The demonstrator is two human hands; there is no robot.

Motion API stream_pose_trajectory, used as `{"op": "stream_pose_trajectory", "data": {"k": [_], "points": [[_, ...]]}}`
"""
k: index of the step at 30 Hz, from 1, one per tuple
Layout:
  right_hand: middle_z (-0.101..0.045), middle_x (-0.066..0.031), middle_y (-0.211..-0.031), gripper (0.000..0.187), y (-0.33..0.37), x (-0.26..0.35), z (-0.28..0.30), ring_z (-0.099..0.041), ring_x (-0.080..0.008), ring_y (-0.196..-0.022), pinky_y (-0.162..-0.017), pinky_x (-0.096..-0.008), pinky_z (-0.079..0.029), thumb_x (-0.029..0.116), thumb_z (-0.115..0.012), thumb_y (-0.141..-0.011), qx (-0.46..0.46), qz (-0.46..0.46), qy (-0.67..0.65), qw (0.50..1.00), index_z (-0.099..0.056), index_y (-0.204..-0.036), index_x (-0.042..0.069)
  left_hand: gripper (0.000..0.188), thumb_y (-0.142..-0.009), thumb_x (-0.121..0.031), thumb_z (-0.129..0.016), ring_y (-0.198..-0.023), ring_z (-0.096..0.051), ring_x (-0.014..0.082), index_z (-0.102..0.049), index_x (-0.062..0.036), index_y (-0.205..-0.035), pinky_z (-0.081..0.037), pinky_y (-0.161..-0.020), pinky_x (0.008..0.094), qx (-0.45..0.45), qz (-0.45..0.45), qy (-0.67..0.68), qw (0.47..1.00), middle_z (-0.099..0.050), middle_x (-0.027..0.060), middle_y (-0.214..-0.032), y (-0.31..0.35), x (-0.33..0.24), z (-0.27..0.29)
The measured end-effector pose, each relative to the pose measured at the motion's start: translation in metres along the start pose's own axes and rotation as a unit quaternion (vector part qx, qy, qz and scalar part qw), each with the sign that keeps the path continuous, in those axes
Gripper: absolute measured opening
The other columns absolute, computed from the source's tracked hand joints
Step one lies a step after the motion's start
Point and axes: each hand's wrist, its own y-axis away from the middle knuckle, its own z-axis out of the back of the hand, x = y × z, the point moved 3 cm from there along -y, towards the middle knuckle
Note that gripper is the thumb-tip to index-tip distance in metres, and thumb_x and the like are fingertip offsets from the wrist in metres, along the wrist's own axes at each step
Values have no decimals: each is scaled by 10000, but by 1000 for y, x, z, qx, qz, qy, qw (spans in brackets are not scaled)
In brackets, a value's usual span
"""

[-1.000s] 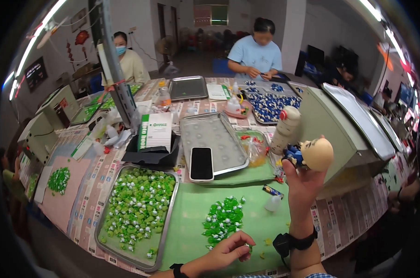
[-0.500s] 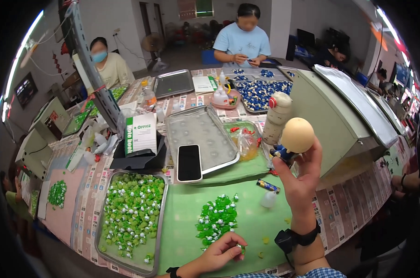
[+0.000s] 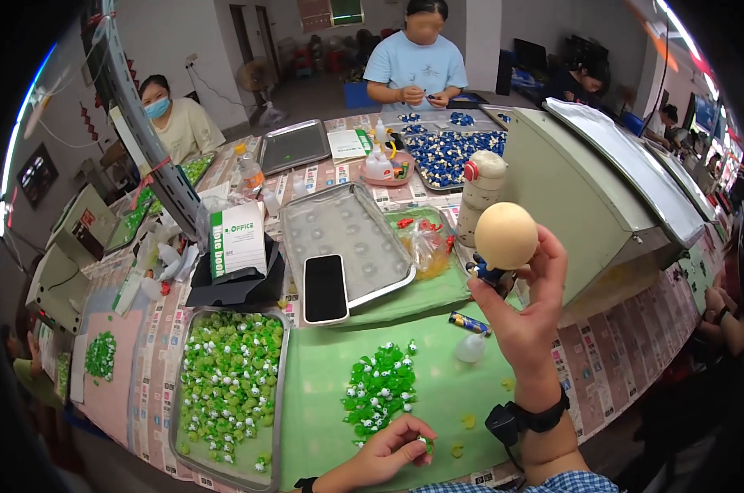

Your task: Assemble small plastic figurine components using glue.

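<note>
Raised over the right part of the green mat, my right hand pinches a small figurine with a big, round, cream-coloured head and a dark blue body. Low at the front, my left hand is closed with thumb and fingertips around a small green-and-white piece, partly hidden by the fingers. Just beyond that hand lies a loose pile of bright green pieces with white parts. To its left, a metal tray holds many lighter green and white pieces.
A black phone rests against a metal tray. Behind the figurine stand a pale tumbler and a large grey-green metal box. A small white bottle stands near a blue-and-gold cylinder. Two people sit across the table.
The whole view has shifted slightly, so the table's things appear farther left. Both hands keep their holds, and the figurine stays raised in my right hand.
</note>
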Motion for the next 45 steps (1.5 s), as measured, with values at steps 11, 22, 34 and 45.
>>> {"op": "stream_pose_trajectory", "data": {"k": [11,22,34,45], "points": [[-563,-61,-998,645,-2,-1,4,-545,-146,-876,-730,-269,-406,43,-733,-680,9,16,43,999,-393,-1228,51,156,-945,-123,-459,-813,-545,140,-452,-45,-1080,-449,-728,280,3,-4,-6,1000,-552,76,-906,-2,-8,-6],[-590,-89,-1016,687,-2,-2,3,-582,-167,-868,-705,-278,-428,24,-742,-667,20,41,62,997,-369,-1243,53,144,-945,-118,-454,-817,-550,145,-455,-46,-1070,-453,-728,282,3,-4,-16,1000,-556,80,-907,-3,-13,-9],[-583,-112,-1064,566,-6,-5,4,-593,-148,-893,-748,-278,-476,15,-660,-721,87,-146,-316,933,-407,-1227,-4,110,-939,-126,-469,-693,-542,102,-481,-59,-1026,-446,-641,242,-27,16,-7,999,-562,32,-780,-10,-12,-17],[-511,-227,-1086,589,-5,-2,0,-574,-246,-904,-662,-301,-506,279,-521,-744,171,-234,-488,823,-392,-1206,-62,116,-936,-123,-470,-707,-552,100,-488,-61,-1032,-456,-645,239,-48,9,-9,999,-556,26,-803,-1,-9,-12]]}}
